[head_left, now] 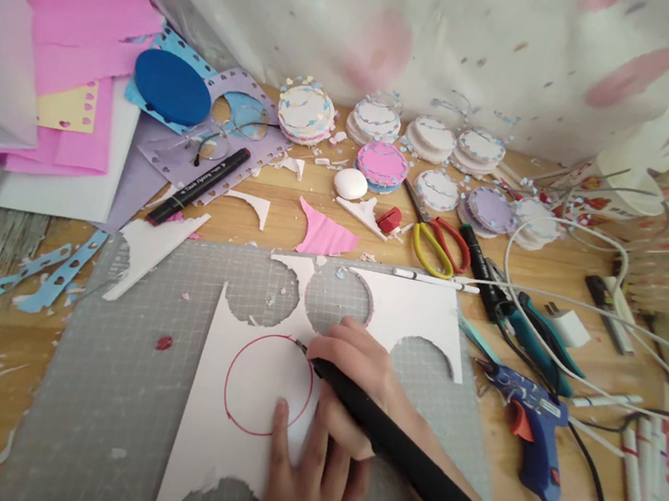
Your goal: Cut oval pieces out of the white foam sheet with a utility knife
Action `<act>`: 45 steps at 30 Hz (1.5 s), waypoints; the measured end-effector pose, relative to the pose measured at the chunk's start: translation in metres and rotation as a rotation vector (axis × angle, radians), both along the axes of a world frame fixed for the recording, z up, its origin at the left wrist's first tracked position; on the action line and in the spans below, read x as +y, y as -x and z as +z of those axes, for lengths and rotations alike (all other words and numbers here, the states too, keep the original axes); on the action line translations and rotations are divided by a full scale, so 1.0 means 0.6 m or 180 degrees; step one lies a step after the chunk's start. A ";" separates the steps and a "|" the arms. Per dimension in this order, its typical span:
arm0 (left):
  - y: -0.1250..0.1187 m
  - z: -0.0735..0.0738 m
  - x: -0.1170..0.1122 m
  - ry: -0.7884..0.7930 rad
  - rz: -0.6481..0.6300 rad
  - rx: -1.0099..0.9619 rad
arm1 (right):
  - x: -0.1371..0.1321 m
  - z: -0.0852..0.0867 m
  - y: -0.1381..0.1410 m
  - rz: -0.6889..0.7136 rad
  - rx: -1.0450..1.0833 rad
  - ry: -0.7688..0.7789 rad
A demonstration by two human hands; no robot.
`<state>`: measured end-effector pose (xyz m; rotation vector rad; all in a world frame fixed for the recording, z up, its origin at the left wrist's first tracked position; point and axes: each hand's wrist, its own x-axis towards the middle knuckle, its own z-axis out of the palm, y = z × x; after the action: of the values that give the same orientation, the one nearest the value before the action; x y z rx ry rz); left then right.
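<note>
My right hand (356,374) grips a black pen-shaped craft knife (402,459). Its thin metal tip rests at the upper right of a red circle (227,382) drawn on a white foam sheet (204,451). Just below, my left hand (311,486) lies on the sheet with fingers stretched out, its index fingertip inside the circle. Several round pieces have been cut from the sheet, leaving curved gaps at its edges. Beneath it is a grey cutting mat (111,393). The two hands are close together, and my right hand partly covers the sheet.
Several decorated discs (381,162) line the back. Scissors (438,242), pliers (537,340) and a blue glue gun (535,434) lie to the right, among cables. At left are a marker (199,185), a blue oval lid (173,87), coloured papers (84,20) and foam scraps (158,251).
</note>
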<state>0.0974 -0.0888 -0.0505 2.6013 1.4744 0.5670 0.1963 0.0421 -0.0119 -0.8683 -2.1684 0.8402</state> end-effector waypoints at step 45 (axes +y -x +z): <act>0.148 0.093 0.082 0.0098 0.0006 0.0130 | -0.025 -0.004 0.009 -0.0679 0.0223 0.0248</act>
<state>0.0085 -0.0395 0.0052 2.6033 1.4854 0.4903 0.1907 0.0271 -0.0146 -1.0718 -1.9528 0.8389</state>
